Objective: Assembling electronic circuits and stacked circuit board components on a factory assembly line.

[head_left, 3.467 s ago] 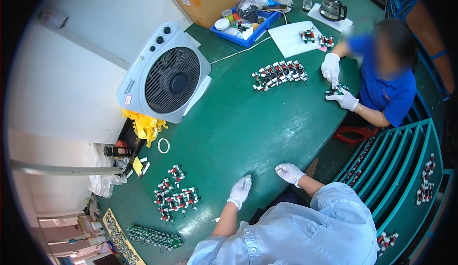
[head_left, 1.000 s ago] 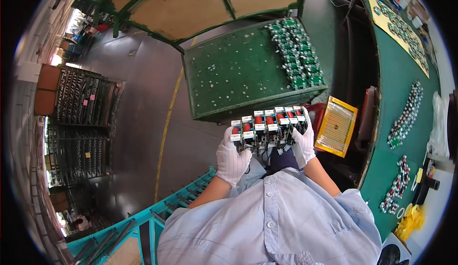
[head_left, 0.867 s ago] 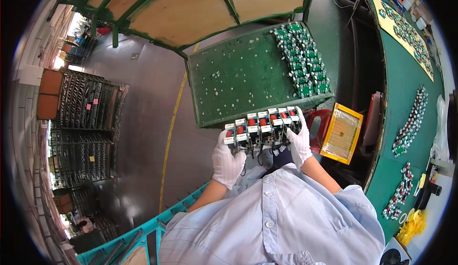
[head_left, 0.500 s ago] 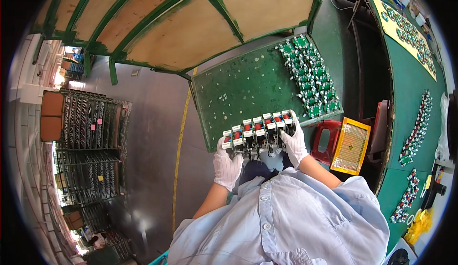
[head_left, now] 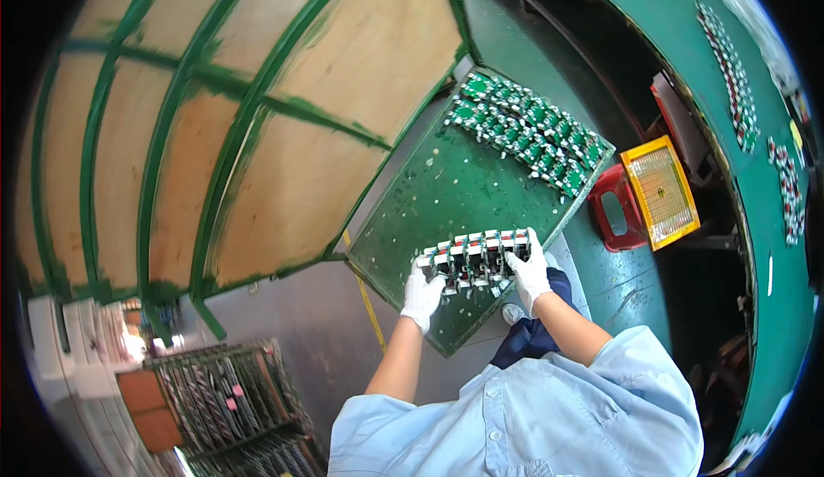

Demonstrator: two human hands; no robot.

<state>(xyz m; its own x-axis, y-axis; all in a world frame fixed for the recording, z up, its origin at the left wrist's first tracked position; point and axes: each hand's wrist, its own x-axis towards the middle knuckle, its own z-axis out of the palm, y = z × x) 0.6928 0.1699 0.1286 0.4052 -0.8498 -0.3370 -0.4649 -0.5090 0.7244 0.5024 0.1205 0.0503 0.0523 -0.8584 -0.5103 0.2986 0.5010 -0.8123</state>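
Note:
Between my two white-gloved hands is a row of electronic assemblies (head_left: 476, 258), white and black blocks with red parts, gripped at both ends. My left hand (head_left: 422, 295) clasps the left end with the thumb on the near side. At the right end my right hand (head_left: 530, 273) does the same. The row is over the near part of a green table (head_left: 429, 194) with a worn, spotted top; whether it touches the surface I cannot tell. Farther back on that table lie rows of green circuit boards (head_left: 528, 133) with white parts.
A large wooden panel with green framing (head_left: 283, 133) stands at the left. To the right are a red stool (head_left: 616, 211) and a yellow-framed mesh panel (head_left: 661, 192). A long green bench (head_left: 687, 65) carries more rows of small parts (head_left: 730, 78). Lower left stands a loaded rack (head_left: 232, 404).
My body and view have turned, so the table now appears rotated. The held row has moved forward over the tabletop and tipped; both hands keep their grip.

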